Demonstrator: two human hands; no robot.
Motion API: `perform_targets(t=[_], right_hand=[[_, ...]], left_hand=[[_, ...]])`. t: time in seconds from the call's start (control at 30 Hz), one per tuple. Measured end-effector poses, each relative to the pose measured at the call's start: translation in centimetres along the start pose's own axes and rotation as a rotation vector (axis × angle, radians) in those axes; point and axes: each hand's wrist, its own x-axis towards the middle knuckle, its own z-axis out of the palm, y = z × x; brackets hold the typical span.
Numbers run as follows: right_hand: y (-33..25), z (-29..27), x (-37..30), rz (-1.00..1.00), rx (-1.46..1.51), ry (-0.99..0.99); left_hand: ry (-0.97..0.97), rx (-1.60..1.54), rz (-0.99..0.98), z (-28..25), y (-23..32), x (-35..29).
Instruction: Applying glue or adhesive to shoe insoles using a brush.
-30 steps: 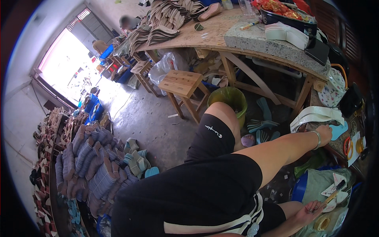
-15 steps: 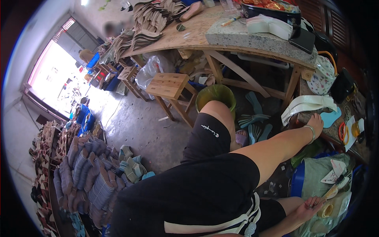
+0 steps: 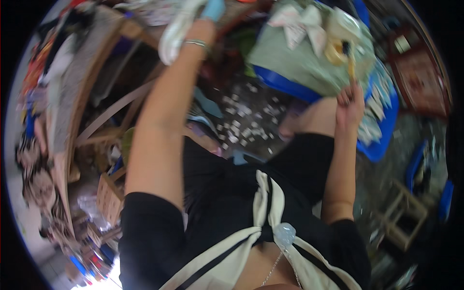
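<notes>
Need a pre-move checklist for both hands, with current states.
1. Right hand holding the brush: ok.
2. Dark bristles clear of the yellowish container: cannot tell; they overlap in view.
3. Left hand at the light-blue sole: ok.
4. Left hand's grip on it: cannot tell; blurred.
5. Floor free of white scraps: not ok; many lie scattered between the legs.

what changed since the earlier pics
The view has swung right. The brush in the right hand has shifted: its dark tip, earlier beyond the yellowish tub, now shows over it. The brush stays held; the left hand stays by the light-blue piece.
</notes>
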Motion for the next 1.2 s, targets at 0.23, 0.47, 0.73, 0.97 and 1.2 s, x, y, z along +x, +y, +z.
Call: perform_targets(t=[0.23,0.47,0.73,0.97,1.2], right_hand=[[-5.8,-3.9,3.2,-0.244,-0.587,0.095],[-7.2,-4.6,10.3,-0.551,-1.660,0.030],[-5.4,0.0,12.0,-0.387,-2.143,0.055],[-4.4,1.8,12.6,-0.321,-2.236,0.029],[-4.3,0.8,10.0,-0.385,-2.202,0.097]], left_hand=[[-0.149,-1.302,-0.196,-5.8,1.6,-3.8],[-0.470,-2.252,-0.265,-6.6,3.0,-15.8],[-0.430,-2.057,-0.298,-3.9,2.1,-17.9],[-0.301,-1.842,-0.322,-4.3,3.2,-18.9],[-0.250,-1.757,-0.267,-4.3,3.0,-20.0]])
